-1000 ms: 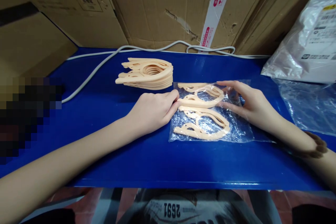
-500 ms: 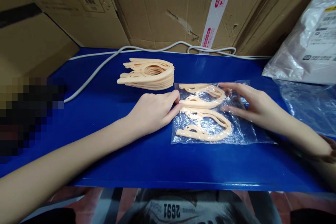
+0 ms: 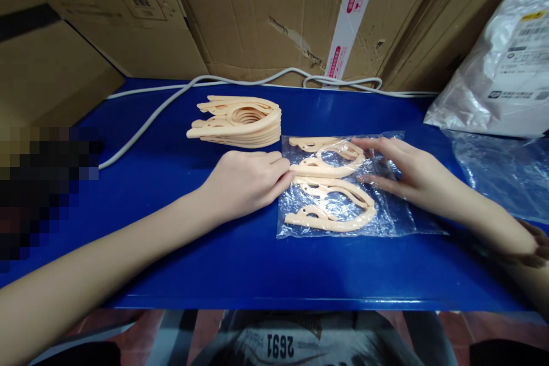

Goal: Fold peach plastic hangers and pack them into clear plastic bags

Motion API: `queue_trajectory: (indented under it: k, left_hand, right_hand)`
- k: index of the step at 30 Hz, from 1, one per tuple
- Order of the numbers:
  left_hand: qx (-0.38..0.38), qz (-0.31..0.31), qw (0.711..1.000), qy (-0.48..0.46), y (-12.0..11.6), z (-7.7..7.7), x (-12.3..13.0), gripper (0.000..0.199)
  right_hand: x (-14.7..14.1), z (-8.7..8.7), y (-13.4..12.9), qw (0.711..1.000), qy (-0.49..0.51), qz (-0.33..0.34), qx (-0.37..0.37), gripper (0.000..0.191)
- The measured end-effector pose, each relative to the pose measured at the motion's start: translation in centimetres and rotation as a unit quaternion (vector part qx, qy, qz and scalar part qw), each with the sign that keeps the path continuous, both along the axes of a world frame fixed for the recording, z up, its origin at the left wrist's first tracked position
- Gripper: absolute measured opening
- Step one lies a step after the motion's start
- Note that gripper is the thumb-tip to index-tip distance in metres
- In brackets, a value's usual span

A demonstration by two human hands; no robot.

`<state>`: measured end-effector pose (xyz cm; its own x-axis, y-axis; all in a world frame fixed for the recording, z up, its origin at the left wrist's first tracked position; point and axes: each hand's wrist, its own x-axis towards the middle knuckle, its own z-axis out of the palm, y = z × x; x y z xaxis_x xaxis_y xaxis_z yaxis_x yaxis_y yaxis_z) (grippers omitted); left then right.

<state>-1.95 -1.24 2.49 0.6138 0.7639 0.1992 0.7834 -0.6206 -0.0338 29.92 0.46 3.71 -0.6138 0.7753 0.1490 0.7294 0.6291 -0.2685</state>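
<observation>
A clear plastic bag [image 3: 390, 220] lies flat on the blue table, with two cream folding hangers inside, an upper one [image 3: 338, 171] and a lower one [image 3: 351, 225]. My left hand [image 3: 253, 180] pinches the bag's left edge between thumb and fingers. On the bag's right part rests my right hand [image 3: 398, 166], its thumb and fingers apart, the fingertips touching the plastic near the upper hanger's curved end. Behind my left hand stands a stack of several cream hangers [image 3: 257, 137].
A white cable [image 3: 150, 120] runs along the back of the blue table [image 3: 274, 274]. Cardboard boxes [image 3: 257, 17] rise behind it. At the right are a labelled white plastic package [image 3: 484, 86] and more clear plastic [image 3: 506, 171]. A blurred dark area is at the left.
The view has shifted slightly. My right hand's fingers have moved a little over the bag; my left hand keeps its pinch at the left edge.
</observation>
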Motion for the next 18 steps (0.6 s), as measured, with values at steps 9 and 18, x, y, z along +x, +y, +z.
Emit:
queue_trajectory:
  k: [9,18]
  left_hand:
    - [0.237,0.13,0.957,-0.103,1.6,2.3,-3.6,0.057]
    - [0.036,0.157,0.987,-0.025,4.2,1.8,-4.5,0.091]
  right_hand:
    - [-0.2,0.0,-0.2,1.0,0.0,-0.004,0.004,0.063]
    - [-0.1,0.1,-0.2,1.0,-0.012,0.002,0.001,0.061]
